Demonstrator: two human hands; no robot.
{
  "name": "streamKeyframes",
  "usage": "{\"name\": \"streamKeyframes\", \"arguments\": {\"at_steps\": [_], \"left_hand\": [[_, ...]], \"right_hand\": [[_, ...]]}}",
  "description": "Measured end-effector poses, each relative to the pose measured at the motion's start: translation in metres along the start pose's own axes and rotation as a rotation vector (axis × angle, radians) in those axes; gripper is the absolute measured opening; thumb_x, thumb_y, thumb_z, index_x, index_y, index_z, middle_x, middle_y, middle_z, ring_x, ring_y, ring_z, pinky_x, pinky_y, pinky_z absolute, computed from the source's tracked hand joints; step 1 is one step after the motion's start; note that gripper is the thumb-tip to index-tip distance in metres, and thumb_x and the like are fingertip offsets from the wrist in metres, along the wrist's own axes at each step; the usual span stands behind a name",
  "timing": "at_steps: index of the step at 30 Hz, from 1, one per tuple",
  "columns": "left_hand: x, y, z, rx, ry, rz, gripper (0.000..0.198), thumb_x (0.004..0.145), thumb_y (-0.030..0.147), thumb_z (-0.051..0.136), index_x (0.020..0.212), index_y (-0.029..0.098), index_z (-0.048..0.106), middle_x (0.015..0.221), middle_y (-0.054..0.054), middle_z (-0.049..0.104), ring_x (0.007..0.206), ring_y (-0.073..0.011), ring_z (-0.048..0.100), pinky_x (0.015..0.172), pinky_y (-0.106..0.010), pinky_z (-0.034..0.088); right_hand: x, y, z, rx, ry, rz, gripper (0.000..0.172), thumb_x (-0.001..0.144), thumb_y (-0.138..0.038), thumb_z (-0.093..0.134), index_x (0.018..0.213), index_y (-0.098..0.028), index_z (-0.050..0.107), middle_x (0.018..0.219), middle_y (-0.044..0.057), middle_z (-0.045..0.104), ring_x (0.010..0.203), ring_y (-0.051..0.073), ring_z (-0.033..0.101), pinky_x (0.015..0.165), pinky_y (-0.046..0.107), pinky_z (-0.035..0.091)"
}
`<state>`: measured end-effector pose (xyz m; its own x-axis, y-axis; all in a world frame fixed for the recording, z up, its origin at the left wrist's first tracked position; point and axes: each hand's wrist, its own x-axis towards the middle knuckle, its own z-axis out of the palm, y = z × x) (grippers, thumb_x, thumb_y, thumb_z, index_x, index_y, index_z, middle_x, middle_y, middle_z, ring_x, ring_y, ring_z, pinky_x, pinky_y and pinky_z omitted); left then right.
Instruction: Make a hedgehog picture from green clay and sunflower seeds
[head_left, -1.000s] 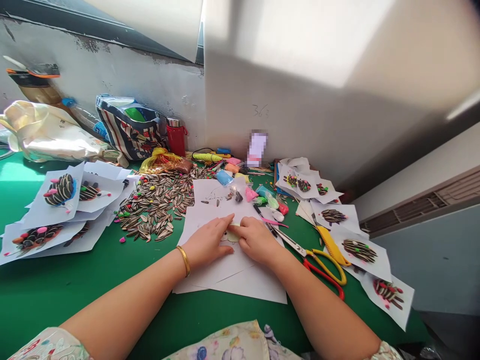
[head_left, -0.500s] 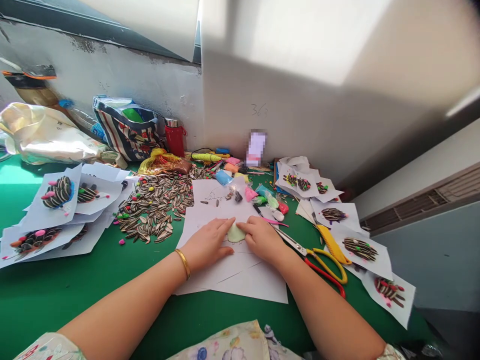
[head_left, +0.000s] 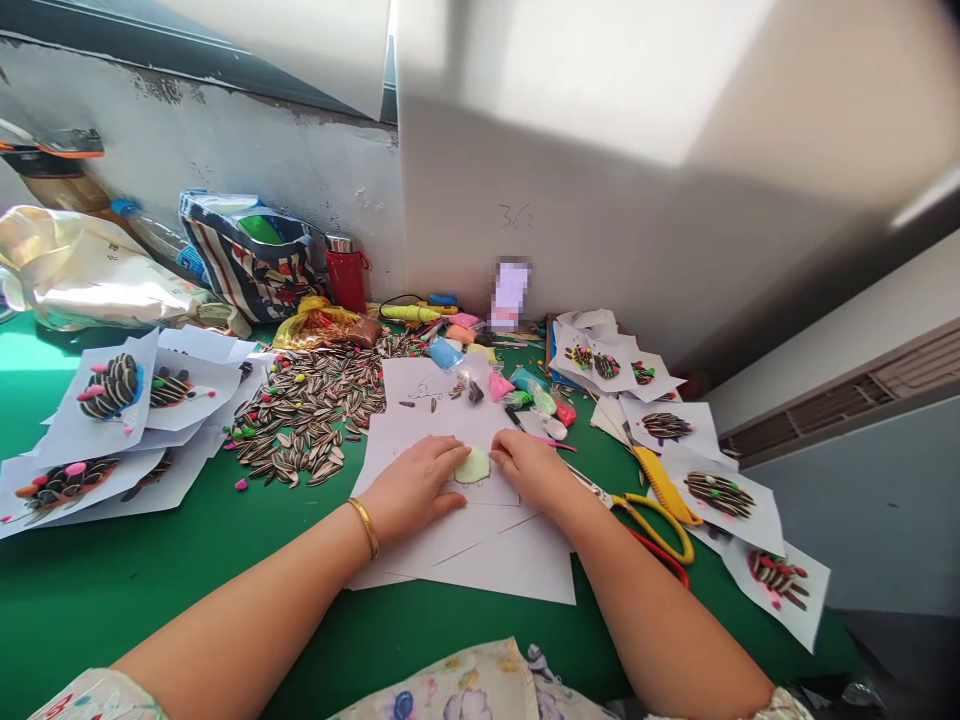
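Note:
A flattened patch of pale green modelling clay lies on a white sheet of paper, with small drawn legs showing beneath it. My left hand rests flat on the paper, fingers stretched out and the tips at the clay's left edge. On the other side, my right hand has its fingers curled together close to the clay's right edge. Whatever is between those fingers, if anything, is hidden. Behind my hands another sheet bears a pencil drawing, with a few seeds on it.
Striped sunflower seeds are heaped at the left. Scissors and a yellow cutter lie right of my hand. Finished seed pictures stand in stacks on both sides. Bagged coloured clay, a red flask and a phone are behind.
My right hand has drawn back slightly to the right, off the clay, and its fingers have curled in. More of the green clay shows. The left hand has stayed put.

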<state>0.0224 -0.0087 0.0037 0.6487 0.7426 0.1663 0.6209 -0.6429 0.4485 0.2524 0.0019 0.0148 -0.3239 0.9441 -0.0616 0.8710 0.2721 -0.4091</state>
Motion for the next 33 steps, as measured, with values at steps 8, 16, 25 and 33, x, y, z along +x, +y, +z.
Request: {"name": "streamKeyframes", "arguments": {"at_steps": [8, 16, 25, 33], "left_hand": [[0.0, -0.001, 0.002, -0.015, 0.014, 0.0, 0.057, 0.083, 0.033, 0.069, 0.136, 0.025, 0.05, 0.139, -0.01, 0.052, 0.129, -0.0288, 0.048, 0.11, -0.047, 0.04], [0.0, -0.002, 0.003, -0.016, 0.016, -0.025, 0.06, 0.083, 0.033, 0.07, 0.138, 0.024, 0.047, 0.141, -0.01, 0.051, 0.13, -0.0289, 0.047, 0.111, -0.047, 0.039], [0.0, -0.005, 0.006, -0.007, 0.045, -0.033, 0.063, 0.082, 0.033, 0.069, 0.14, 0.024, 0.046, 0.142, -0.011, 0.051, 0.131, -0.0301, 0.046, 0.113, -0.049, 0.038], [-0.001, -0.006, 0.006, 0.016, 0.047, -0.025, 0.067, 0.08, 0.033, 0.071, 0.141, 0.023, 0.045, 0.141, -0.011, 0.051, 0.13, -0.0307, 0.047, 0.112, -0.049, 0.038]], "right_hand": [[0.005, -0.005, 0.015, -0.167, 0.062, 0.029, 0.012, 0.095, -0.034, 0.057, 0.097, -0.021, 0.056, 0.096, 0.004, 0.066, 0.09, 0.019, 0.059, 0.069, 0.029, 0.033], [0.003, -0.004, 0.014, -0.12, 0.1, 0.028, 0.012, 0.099, -0.027, 0.045, 0.101, -0.022, 0.056, 0.096, 0.003, 0.067, 0.088, 0.018, 0.059, 0.068, 0.029, 0.033], [0.009, 0.001, 0.032, -0.073, 0.238, -0.043, 0.02, 0.097, -0.017, 0.041, 0.105, -0.021, 0.059, 0.103, 0.005, 0.067, 0.095, 0.019, 0.059, 0.08, 0.03, 0.039], [0.013, 0.003, 0.036, -0.029, 0.289, -0.051, 0.022, 0.095, -0.015, 0.041, 0.108, -0.021, 0.059, 0.106, 0.004, 0.067, 0.099, 0.02, 0.059, 0.084, 0.032, 0.041]]}}
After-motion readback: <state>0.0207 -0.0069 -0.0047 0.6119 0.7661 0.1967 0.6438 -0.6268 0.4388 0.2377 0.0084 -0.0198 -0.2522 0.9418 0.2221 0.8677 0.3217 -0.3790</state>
